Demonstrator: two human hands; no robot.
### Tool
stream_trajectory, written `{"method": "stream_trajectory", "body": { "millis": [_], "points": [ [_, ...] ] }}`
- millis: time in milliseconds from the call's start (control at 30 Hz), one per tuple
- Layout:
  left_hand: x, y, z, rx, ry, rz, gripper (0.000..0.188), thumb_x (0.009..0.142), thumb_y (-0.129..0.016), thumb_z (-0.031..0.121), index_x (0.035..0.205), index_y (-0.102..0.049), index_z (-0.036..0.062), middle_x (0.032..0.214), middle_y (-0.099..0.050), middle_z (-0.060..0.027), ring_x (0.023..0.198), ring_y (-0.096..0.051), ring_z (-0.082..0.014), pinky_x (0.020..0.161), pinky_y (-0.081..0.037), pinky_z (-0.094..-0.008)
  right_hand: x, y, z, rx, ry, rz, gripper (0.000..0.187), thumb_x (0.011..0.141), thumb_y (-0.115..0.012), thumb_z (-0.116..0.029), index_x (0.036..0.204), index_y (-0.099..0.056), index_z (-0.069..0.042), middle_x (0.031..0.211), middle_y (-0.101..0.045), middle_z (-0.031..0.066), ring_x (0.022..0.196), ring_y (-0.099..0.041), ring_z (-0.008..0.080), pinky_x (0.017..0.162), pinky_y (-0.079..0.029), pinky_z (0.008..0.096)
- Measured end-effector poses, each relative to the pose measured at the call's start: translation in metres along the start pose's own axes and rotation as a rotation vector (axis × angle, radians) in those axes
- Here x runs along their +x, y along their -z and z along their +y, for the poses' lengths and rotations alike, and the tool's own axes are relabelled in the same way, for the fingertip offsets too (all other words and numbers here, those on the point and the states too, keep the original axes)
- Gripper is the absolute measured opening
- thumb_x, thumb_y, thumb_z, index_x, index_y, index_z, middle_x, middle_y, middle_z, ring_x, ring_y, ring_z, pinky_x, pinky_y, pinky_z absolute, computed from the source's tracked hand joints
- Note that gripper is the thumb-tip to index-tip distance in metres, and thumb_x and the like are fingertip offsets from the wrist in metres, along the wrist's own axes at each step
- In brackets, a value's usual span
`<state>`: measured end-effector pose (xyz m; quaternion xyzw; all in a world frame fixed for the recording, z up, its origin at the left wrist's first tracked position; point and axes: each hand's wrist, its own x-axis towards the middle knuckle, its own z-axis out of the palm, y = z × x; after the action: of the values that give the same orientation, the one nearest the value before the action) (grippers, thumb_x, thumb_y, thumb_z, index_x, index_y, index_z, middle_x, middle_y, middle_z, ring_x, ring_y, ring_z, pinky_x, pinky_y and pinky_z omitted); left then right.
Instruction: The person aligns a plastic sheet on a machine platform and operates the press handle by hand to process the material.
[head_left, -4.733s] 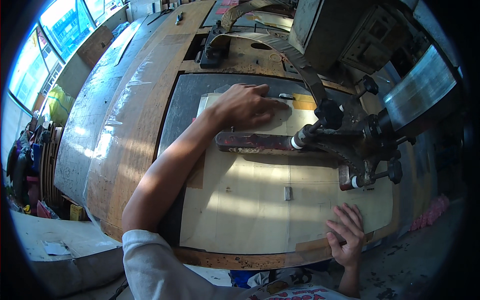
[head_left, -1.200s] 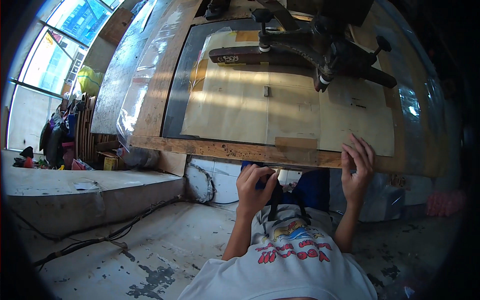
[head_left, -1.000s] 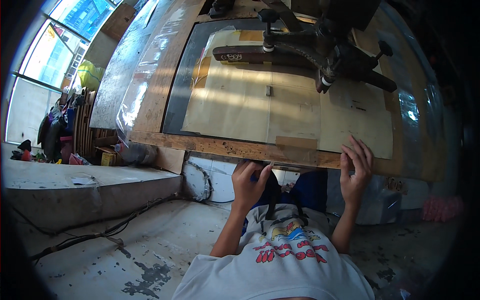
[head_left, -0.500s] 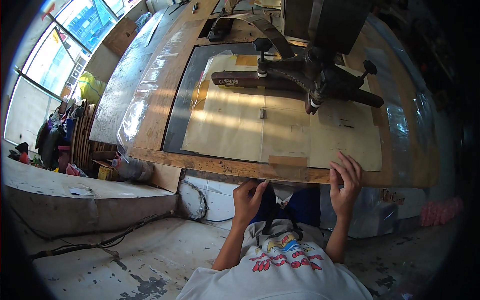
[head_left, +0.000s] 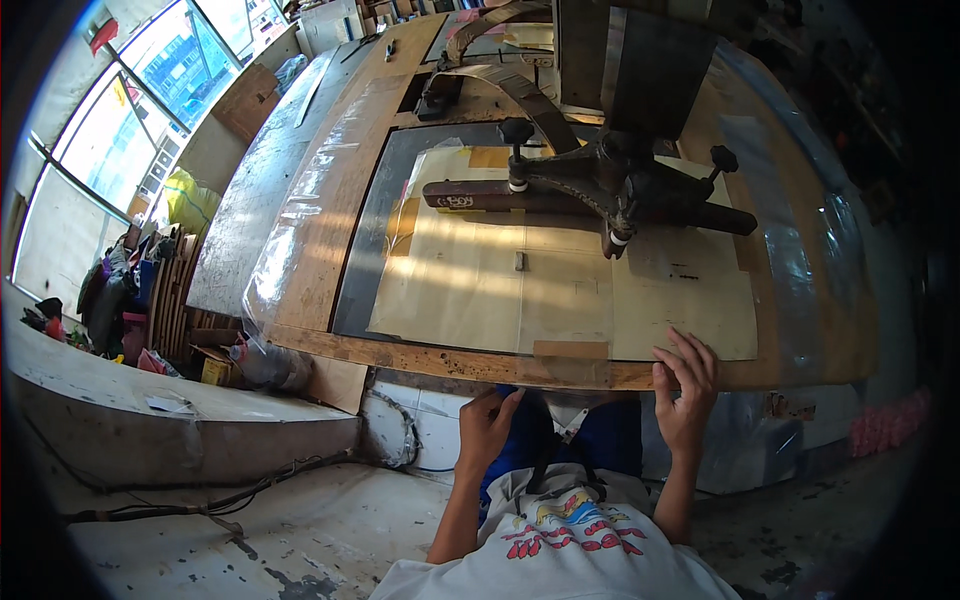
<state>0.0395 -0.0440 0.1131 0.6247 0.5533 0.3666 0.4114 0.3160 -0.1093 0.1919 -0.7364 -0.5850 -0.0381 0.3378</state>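
Flat on the tabletop (head_left: 430, 358), the pale sheet (head_left: 568, 290) looks light and bendable, best taken by its near edge, where the right hand (head_left: 686, 388) spreads empty fingers; the left hand (head_left: 487, 425) curls, its hold impossible to tell.

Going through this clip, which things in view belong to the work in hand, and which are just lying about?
In the work:
wooden table
pale sheet on it
left hand, at the table's front edge
right hand, open, fingers at the sheet's near edge
metal bracket, over the sheet

Lying about:
yellow bag, below the window
pink bundle, far right
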Motion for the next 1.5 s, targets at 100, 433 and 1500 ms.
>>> {"method": "stream_trajectory", "body": {
  "millis": [100,433,1500],
  "points": [
    [0.001,0.001,-0.006,-0.01,-0.006,-0.01,0.044,0.094,-0.074,0.021,0.065,-0.055,-0.0064,0.058,-0.045,-0.0111,0.052,-0.032,-0.0178,0.049,-0.03,-0.0357,0.001,0.002,-0.001,-0.005,0.001,-0.008,0.019,0.094,-0.065,-0.021,0.106,-0.076,-0.01,0.131,-0.067,0.0043,0.126,-0.054,0.0288,0.11,-0.039,0.0466],
    [-0.001,0.005,-0.019,-0.008,0.091,-0.021,0.042,0.092,-0.076,0.026,0.069,-0.058,-0.0034,0.06,-0.054,-0.0107,0.054,-0.041,-0.0144,0.052,-0.037,-0.0328,0.001,0.004,-0.002,-0.026,0.022,-0.037,0.021,0.094,-0.064,-0.02,0.109,-0.075,-0.01,0.134,-0.065,0.0057,0.128,-0.053,0.0298,0.112,-0.037,0.0481],
    [-0.006,0.02,-0.001,-0.594,0.183,-0.039,0.045,0.111,-0.043,0.038,0.103,-0.065,-0.0011,0.07,-0.044,0.004,0.064,-0.035,-0.0076,0.059,-0.03,-0.0251,-0.004,0.007,-0.003,-0.017,0.036,-0.07,0.022,0.097,-0.063,-0.021,0.112,-0.074,-0.009,0.138,-0.062,0.0066,0.133,-0.049,0.0299,0.115,-0.036,0.0456]
  ]
}}
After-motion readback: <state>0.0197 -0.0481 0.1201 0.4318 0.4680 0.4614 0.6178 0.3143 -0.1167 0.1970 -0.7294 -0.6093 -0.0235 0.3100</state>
